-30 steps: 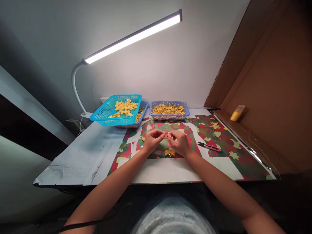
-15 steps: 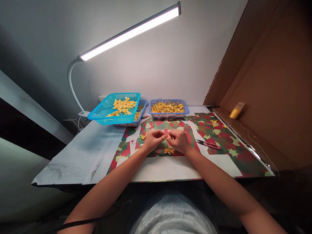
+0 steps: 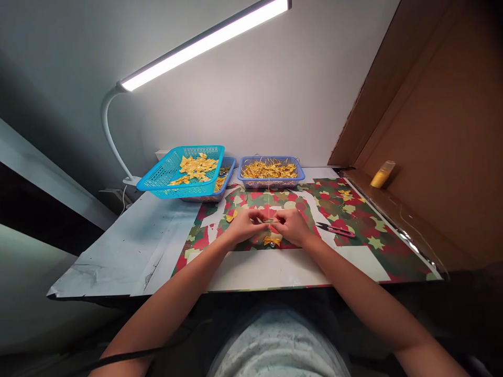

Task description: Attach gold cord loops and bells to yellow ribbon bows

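Note:
A thin gold cord (image 3: 269, 201) runs from the blue-violet basket (image 3: 271, 183) at the back toward me and passes between my hands. My left hand (image 3: 247, 225) pinches one side of a short piece of cord stretched across it. On the other side, my right hand (image 3: 291, 226) pinches the same cord, its fingers closed. Just below my fingers a gold bow (image 3: 272, 241) with a small shiny piece lies on the patterned sheet. One more yellow bow (image 3: 231, 216) rests beside my left hand. The exact crossing of the cords is too small to make out.
Pink-handled snips (image 3: 336, 230) lie right of my right hand. A turquoise basket (image 3: 176, 192) of yellow bows rests on another basket at back left. Yellow bows (image 3: 346, 195) and a small bottle (image 3: 382, 174) are at right; a lamp (image 3: 208, 44) hangs above.
My hands have drawn slightly apart, and the cord loop between them is now a flatter, straighter line. The whole view has shifted a little.

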Available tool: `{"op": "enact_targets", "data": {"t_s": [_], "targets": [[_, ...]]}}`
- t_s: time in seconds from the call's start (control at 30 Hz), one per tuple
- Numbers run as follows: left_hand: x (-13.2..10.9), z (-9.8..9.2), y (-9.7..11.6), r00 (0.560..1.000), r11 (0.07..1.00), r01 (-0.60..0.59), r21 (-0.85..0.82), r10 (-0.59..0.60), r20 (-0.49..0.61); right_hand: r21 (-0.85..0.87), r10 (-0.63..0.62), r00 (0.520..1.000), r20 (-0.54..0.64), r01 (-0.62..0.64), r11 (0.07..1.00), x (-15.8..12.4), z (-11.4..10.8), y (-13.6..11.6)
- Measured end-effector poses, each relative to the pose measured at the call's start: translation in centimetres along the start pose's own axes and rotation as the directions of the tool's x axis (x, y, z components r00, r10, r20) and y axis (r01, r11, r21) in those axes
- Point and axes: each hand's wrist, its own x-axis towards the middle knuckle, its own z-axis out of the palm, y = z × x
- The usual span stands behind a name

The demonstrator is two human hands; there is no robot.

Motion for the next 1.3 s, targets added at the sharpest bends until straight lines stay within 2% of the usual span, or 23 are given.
{"op": "enact_targets", "data": {"t_s": [0.1,0.2,0.27,0.37,0.5,0.6,0.67,0.8,0.9,1.1,1.3], "targets": [[-0.8,-0.7,0.6,0.996,0.993,0.005,0.12,-0.016,0.092,0.087,0.165,0.975,0.149,-0.179,0.98,-1.0,-0.8,0.4],[-1.3,-0.4,1.1,0.988,0.979,-0.01,0.201,-0.021,0.152,0.135,0.306,0.901,0.309,-0.36,0.923,-1.8,-1.6,0.6],[-1.4,0.1,1.3,0.987,0.969,-0.016,0.247,-0.024,0.16,0.144,0.363,0.853,0.375,-0.441,0.886,-2.0,-1.9,0.5],[-1.5,0.7,1.6,0.987,0.953,-0.016,0.302,-0.033,0.159,0.154,0.408,0.813,0.416,-0.505,0.85,-1.8,-2.1,0.2],[-2.0,1.2,1.8,0.987,0.94,-0.009,0.34,-0.047,0.155,0.18,0.411,0.798,0.441,-0.528,0.83,-1.6,-2.1,0.1],[-2.6,1.5,2.1,0.989,0.939,-0.006,0.343,-0.046,0.141,0.211,0.381,0.812,0.441,-0.507,0.836,-1.9,-2.1,0.1],[-3.0,1.7,2.3,0.992,0.942,-0.004,0.336,-0.039,0.12,0.232,0.344,0.841,0.417,-0.465,0.855,-2.4,-2.0,0.0],[-3.7,2.1,2.6,0.999,0.956,0.008,0.294,-0.02,0.038,0.234,0.239,0.922,0.304,-0.315,0.92,-3.5,-1.7,0.0],[-3.9,2.3,2.5,1.0,0.978,0.024,0.205,-0.025,0.002,0.193,0.148,0.961,0.233,-0.195,0.962,-4.0,-1.6,0.1],[-3.7,2.6,1.6,0.994,0.986,0.11,-0.123,-0.111,-0.002,0.143,0.014,0.981,0.195,-0.043,0.989,-3.8,-1.1,0.3],[-3.4,2.9,1.1,0.968,0.899,0.246,-0.362,-0.243,0.055,0.173,0.016,0.98,0.197,-0.051,0.984,-3.5,-0.4,0.9]]}}
